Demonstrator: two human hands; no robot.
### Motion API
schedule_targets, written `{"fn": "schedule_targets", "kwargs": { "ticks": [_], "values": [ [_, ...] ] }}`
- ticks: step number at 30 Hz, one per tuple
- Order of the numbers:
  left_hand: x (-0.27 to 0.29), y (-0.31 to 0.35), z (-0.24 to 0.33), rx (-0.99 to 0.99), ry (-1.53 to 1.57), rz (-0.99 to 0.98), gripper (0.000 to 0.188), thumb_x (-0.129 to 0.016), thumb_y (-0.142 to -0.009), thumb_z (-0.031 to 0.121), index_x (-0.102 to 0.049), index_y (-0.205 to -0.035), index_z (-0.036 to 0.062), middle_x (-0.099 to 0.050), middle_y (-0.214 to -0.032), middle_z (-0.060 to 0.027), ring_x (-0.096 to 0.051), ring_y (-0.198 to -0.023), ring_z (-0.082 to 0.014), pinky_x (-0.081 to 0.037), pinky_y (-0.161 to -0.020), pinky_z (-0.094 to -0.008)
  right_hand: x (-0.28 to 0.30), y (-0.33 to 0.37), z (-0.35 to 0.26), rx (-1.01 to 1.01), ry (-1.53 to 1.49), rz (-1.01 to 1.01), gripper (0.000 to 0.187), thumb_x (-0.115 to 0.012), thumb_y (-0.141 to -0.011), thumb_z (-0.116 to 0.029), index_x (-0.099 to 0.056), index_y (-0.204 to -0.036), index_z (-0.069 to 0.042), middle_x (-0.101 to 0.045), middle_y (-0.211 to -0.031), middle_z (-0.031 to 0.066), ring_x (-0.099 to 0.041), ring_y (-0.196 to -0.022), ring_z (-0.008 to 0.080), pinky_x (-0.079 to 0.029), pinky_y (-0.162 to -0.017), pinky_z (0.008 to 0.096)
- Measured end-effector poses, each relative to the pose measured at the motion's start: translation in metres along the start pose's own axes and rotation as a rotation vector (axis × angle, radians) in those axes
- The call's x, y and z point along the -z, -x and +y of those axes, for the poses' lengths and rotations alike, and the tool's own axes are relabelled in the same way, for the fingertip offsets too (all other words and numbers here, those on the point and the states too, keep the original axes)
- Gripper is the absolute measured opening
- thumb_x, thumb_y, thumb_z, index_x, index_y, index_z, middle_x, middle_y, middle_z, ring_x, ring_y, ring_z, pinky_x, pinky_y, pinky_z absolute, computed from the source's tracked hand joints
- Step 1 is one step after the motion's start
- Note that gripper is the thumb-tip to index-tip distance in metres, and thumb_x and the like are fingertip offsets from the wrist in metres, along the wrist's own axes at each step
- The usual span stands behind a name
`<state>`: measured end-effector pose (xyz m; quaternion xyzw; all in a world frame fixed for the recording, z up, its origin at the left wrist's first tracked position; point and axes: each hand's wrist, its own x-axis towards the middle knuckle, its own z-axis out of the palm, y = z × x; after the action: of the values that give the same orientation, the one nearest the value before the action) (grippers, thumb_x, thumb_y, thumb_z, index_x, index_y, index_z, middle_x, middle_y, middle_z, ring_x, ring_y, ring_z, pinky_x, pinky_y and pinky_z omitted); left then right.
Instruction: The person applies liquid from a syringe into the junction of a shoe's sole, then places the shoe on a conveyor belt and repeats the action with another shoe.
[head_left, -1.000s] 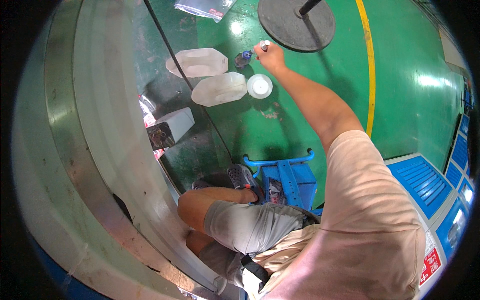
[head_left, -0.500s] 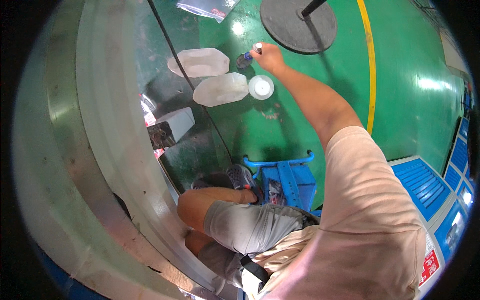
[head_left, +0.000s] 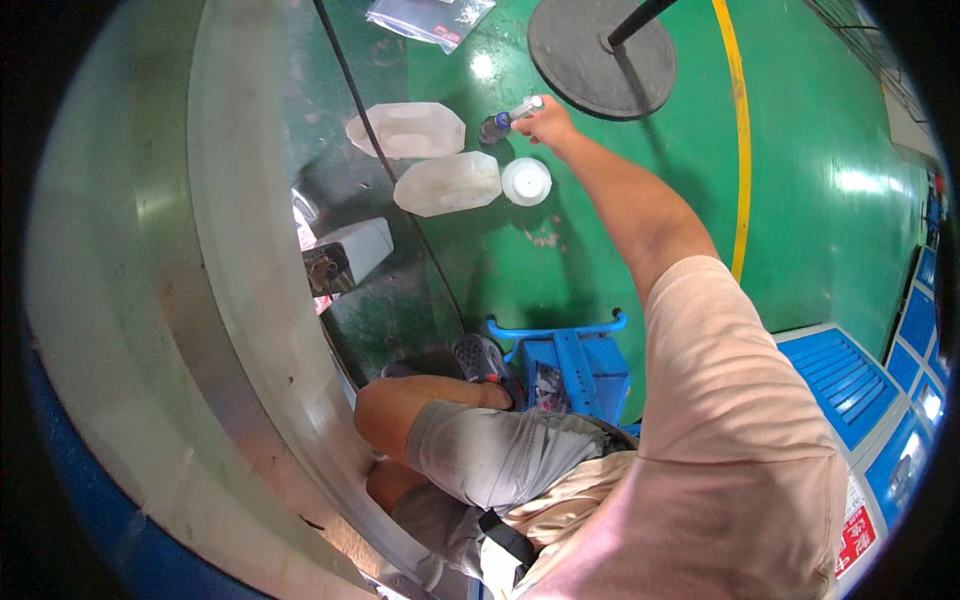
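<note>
Well, your right hand (head_left: 548, 124) already has the dark, blue-necked bottle (head_left: 492, 129), fingers around its shiny top (head_left: 527, 107); below them, the round white container (head_left: 526, 182) sits untouched.

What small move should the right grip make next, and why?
Probably close the right grip firmly on the dark, blue-collared bottle before shifting it. The grip is at the bottle's clear end, and how securely it holds is hard to see. A white round container and a translucent container sit close by, so a slip might knock them.
</note>
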<state>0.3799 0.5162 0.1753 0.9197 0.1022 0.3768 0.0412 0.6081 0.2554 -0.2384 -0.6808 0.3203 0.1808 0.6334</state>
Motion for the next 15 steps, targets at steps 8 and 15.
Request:
{"fn": "schedule_targets", "kwargs": {
  "ticks": [8,15],
  "values": [
    [0.020,0.010,-0.005,0.013,0.013,0.041,0.070,-0.075,-0.062,0.040,-0.049,-0.102,-0.0112,-0.058,-0.091,-0.0195,-0.058,-0.083,-0.0251,-0.051,-0.067,-0.0330,0.002,0.009,0.019,-0.007,0.065,0.033,0.062,-0.066,-0.060,0.002,-0.037,-0.115,0.000,-0.054,-0.077,0.0072,-0.054,-0.060,0.0134,-0.046,-0.050,0.0274],
    [0.035,0.022,-0.005,0.017,0.008,0.081,0.070,-0.075,-0.062,0.040,-0.049,-0.102,-0.0113,-0.058,-0.091,-0.0194,-0.058,-0.083,-0.0251,-0.051,-0.066,-0.0328,0.004,0.018,0.020,-0.045,-0.061,0.088,0.077,-0.065,-0.060,0.007,-0.024,-0.125,0.000,-0.054,-0.079,0.0109,-0.054,-0.057,0.0147,-0.048,-0.047,0.0261]
  ]
}}
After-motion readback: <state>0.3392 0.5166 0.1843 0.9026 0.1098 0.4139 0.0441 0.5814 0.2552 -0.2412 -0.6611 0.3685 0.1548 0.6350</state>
